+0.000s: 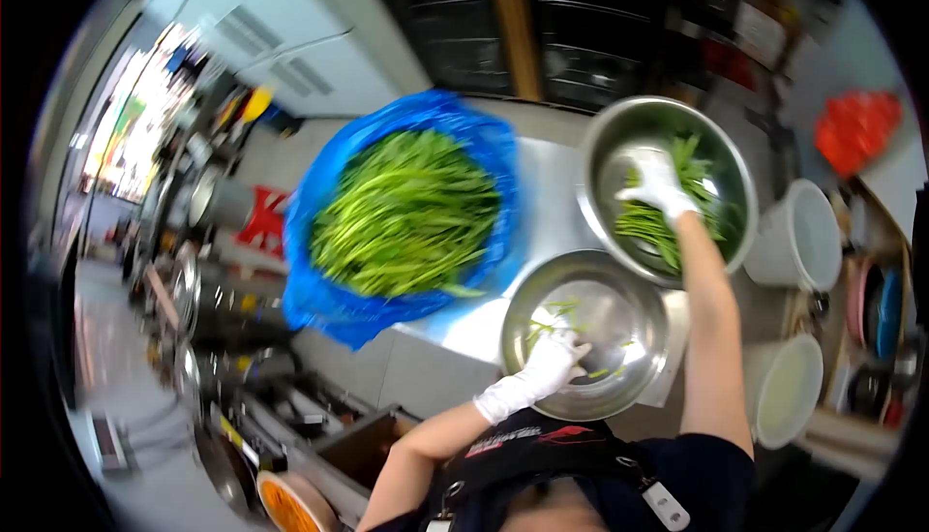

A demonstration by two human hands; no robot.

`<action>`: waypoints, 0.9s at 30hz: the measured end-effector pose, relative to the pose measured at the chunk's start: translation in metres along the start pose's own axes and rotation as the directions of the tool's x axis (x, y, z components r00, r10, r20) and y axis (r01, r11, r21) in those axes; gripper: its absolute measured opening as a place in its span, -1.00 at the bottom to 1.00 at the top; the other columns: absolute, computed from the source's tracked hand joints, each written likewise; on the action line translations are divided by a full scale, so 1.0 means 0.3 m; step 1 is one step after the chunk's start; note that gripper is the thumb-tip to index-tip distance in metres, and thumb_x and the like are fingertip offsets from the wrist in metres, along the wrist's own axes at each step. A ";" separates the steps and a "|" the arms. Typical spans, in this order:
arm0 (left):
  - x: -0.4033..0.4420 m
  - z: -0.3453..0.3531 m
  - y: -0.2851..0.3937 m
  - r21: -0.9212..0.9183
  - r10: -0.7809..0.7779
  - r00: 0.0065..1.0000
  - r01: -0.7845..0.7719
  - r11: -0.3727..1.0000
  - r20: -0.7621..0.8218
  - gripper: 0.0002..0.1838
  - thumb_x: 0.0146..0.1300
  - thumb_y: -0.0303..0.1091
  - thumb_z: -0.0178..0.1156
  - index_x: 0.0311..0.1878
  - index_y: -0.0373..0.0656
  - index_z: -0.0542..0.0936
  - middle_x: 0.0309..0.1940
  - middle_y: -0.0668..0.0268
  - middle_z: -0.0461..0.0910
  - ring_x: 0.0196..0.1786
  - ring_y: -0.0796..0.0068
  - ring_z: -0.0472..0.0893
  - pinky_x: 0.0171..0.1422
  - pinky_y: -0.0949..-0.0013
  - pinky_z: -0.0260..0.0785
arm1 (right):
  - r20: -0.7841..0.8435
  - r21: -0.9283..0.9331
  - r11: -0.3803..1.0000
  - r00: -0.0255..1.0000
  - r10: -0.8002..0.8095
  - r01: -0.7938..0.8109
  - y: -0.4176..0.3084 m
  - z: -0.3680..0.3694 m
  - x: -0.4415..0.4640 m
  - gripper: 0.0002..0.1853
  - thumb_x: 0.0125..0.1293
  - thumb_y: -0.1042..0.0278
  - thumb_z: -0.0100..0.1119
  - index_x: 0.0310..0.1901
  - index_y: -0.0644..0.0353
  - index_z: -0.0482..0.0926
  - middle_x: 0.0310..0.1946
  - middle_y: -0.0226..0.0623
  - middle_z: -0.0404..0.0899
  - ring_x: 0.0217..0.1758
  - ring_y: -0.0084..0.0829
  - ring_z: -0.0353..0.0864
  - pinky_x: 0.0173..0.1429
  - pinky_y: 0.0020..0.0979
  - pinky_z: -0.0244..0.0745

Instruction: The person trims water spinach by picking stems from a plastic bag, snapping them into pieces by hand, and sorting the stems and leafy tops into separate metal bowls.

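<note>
Steel bowls: L hand inside nr rim, R hand amid greens

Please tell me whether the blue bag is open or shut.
Open: the mouth of the blue bag is spread wide, showing the heaped greens inside.

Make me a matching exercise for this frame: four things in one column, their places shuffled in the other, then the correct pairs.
Things
1. Left hand
2. Right hand
3. Large heap of greens
4. Red bundle

Places
A. Inside the blue plastic bag
B. In the metal bowl nearer the person's body, which holds only a few green pieces
C. Toward the right edge of the picture
D. In the metal bowl farther from the body, among bunched green stems

Pairs: 1-B, 2-D, 3-A, 4-C
</note>
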State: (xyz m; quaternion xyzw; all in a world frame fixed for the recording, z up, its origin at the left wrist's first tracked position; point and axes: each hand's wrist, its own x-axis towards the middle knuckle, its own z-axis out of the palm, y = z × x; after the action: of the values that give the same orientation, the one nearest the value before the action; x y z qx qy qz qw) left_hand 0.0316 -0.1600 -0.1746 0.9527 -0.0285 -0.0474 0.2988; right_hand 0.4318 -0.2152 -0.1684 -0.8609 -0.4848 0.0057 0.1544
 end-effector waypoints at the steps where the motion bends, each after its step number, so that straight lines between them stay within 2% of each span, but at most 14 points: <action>1: -0.004 -0.030 0.002 0.025 -0.007 1.000 0.007 1.000 -0.031 -0.47 0.01 -0.16 0.42 0.08 -0.11 0.63 -0.02 0.15 0.54 0.10 0.09 0.49 0.15 0.09 0.35 | 0.022 -0.007 1.000 1.000 0.006 -0.006 -0.017 -0.033 -0.003 -0.11 -0.17 -0.07 0.54 0.24 0.16 0.47 0.25 -0.01 0.43 0.34 0.00 0.34 0.45 -0.08 0.16; 2: -0.008 -0.063 0.000 0.048 0.001 0.998 0.002 0.999 -0.056 -0.49 0.02 -0.16 0.42 0.07 -0.12 0.63 -0.01 0.15 0.55 0.11 0.09 0.49 0.16 0.08 0.35 | 0.003 -0.072 0.995 0.997 0.076 -0.075 -0.023 -0.031 -0.009 -0.11 -0.11 -0.12 0.51 0.28 0.10 0.44 0.28 -0.05 0.41 0.40 -0.09 0.30 0.51 -0.08 0.06; 4: -0.035 -0.134 -0.033 0.018 0.081 0.964 -0.079 0.997 -0.255 -0.58 0.08 -0.20 0.38 0.02 -0.14 0.65 -0.11 0.18 0.58 -0.02 0.17 0.55 0.08 0.13 0.40 | -0.013 0.038 0.993 0.994 0.110 -0.110 -0.052 -0.067 -0.032 -0.20 0.01 0.03 0.46 0.29 0.18 0.43 0.25 -0.05 0.45 0.38 -0.05 0.31 0.50 -0.11 0.09; 7: -0.108 -0.398 -0.001 0.014 -0.107 0.942 0.117 0.993 -0.318 -0.65 0.15 -0.27 0.36 0.01 -0.10 0.66 -0.19 0.23 0.64 -0.18 0.20 0.61 -0.12 0.18 0.47 | -0.056 0.141 0.981 0.988 0.144 -0.134 -0.096 -0.094 -0.103 -0.42 0.12 0.18 0.39 0.16 0.25 0.53 0.13 -0.04 0.54 0.25 -0.09 0.45 0.38 -0.19 0.29; 8: -0.137 -0.443 -0.040 0.044 0.001 0.806 0.032 0.999 -0.592 -0.69 0.13 -0.32 0.37 -0.03 -0.09 0.67 -0.27 0.25 0.66 -0.24 0.22 0.62 -0.22 0.23 0.47 | -0.101 0.198 0.971 0.982 0.157 -0.135 -0.120 -0.107 -0.132 -0.47 0.15 0.22 0.37 0.13 0.28 0.55 0.09 -0.03 0.57 0.22 -0.10 0.49 0.34 -0.20 0.33; 9: -0.162 -0.569 -0.051 0.078 0.067 0.701 -0.016 0.997 -0.710 -0.72 0.09 -0.38 0.39 -0.08 -0.11 0.69 -0.33 0.24 0.66 -0.29 0.22 0.63 -0.25 0.26 0.46 | -0.125 0.242 0.956 0.971 0.203 -0.168 -0.142 -0.111 -0.154 -0.53 0.19 0.28 0.34 0.12 0.29 0.56 0.07 -0.03 0.58 0.20 -0.10 0.51 0.32 -0.23 0.36; 11: -0.220 -0.726 -0.168 0.224 0.094 0.525 0.189 0.956 -0.846 -0.82 0.06 -0.52 0.34 -0.23 -0.16 0.64 -0.42 0.19 0.58 -0.40 0.16 0.56 -0.30 0.21 0.42 | -0.212 0.333 0.923 0.939 0.271 -0.192 -0.203 -0.123 -0.203 -0.66 0.26 0.38 0.28 0.04 0.32 0.61 -0.01 -0.05 0.64 0.11 -0.15 0.60 0.25 -0.30 0.42; 13: -0.270 -0.919 -0.260 0.224 0.057 0.378 0.414 0.882 -0.924 -0.88 0.17 -0.58 0.26 -0.20 -0.28 0.65 -0.37 0.15 0.66 -0.31 0.15 0.64 -0.14 0.27 0.50 | -0.187 0.521 0.826 0.915 0.359 -0.217 -0.288 -0.129 -0.246 -0.72 0.29 0.40 0.25 -0.02 0.34 0.63 -0.08 -0.10 0.69 -0.01 -0.29 0.66 0.14 -0.37 0.47; 14: -0.281 -0.985 -0.336 0.146 0.018 0.299 0.410 0.900 -0.954 -0.88 0.22 -0.55 0.24 -0.18 -0.30 0.65 -0.32 0.11 0.68 -0.25 0.12 0.67 -0.09 0.29 0.51 | -0.172 0.604 0.767 0.906 0.388 -0.214 -0.327 -0.126 -0.269 -0.74 0.29 0.40 0.24 -0.04 0.34 0.64 -0.11 -0.10 0.70 -0.06 -0.32 0.67 0.09 -0.39 0.49; 15: -0.295 -1.036 -0.426 0.134 -0.033 0.316 0.492 0.860 -0.948 -0.88 0.26 -0.53 0.22 -0.15 -0.28 0.65 -0.28 0.10 0.70 -0.22 0.14 0.69 -0.08 0.32 0.52 | -0.142 0.639 0.738 0.910 0.389 -0.216 -0.379 -0.131 -0.287 -0.76 0.30 0.41 0.23 -0.05 0.34 0.65 -0.13 -0.12 0.71 -0.09 -0.35 0.67 0.07 -0.41 0.50; 16: -0.298 -1.087 -0.466 -0.028 -0.272 0.393 0.527 0.849 -0.878 -0.86 0.24 -0.47 0.21 -0.16 -0.24 0.67 -0.28 0.08 0.71 -0.23 0.14 0.70 -0.10 0.30 0.53 | -0.113 0.673 0.707 0.914 0.389 -0.218 -0.438 -0.142 -0.302 -0.77 0.32 0.41 0.21 -0.06 0.35 0.65 -0.15 -0.13 0.72 -0.12 -0.38 0.68 0.04 -0.43 0.50; 20: -0.253 -1.144 -0.680 0.193 -0.437 0.685 0.639 0.745 -0.583 -0.81 0.11 -0.31 0.27 -0.27 -0.20 0.73 -0.38 0.04 0.69 -0.30 0.08 0.69 -0.12 0.22 0.52 | -0.070 0.683 0.712 0.956 0.284 -0.162 -0.631 -0.152 -0.341 -0.81 0.28 0.45 0.22 -0.12 0.32 0.67 -0.24 -0.15 0.70 -0.17 -0.35 0.66 0.01 -0.40 0.50; 24: -0.202 -1.152 -0.744 0.130 -0.579 0.716 0.666 0.735 -0.391 -0.76 0.07 -0.30 0.31 -0.25 -0.24 0.74 -0.39 -0.01 0.69 -0.34 0.09 0.70 -0.18 0.23 0.52 | -0.128 0.636 0.771 0.978 0.167 -0.048 -0.758 -0.159 -0.359 -0.85 0.25 0.45 0.24 -0.17 0.28 0.68 -0.27 -0.17 0.67 -0.18 -0.30 0.64 -0.02 -0.37 0.50; 27: -0.218 -1.142 -0.749 0.062 -0.543 0.747 0.608 0.792 -0.383 -0.77 0.07 -0.31 0.31 -0.27 -0.25 0.74 -0.40 -0.01 0.68 -0.35 0.11 0.70 -0.19 0.27 0.52 | -0.064 0.701 0.705 0.976 0.210 -0.106 -0.810 -0.152 -0.367 -0.85 0.25 0.45 0.23 -0.18 0.26 0.69 -0.26 -0.16 0.68 -0.19 -0.29 0.65 -0.05 -0.36 0.52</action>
State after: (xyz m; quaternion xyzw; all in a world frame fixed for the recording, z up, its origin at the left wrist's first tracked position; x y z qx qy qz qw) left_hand 0.0093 0.2236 -0.0184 0.9307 0.3164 0.0331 0.1807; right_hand 0.1783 -0.2020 -0.0743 -0.7768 -0.3596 0.1400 0.4977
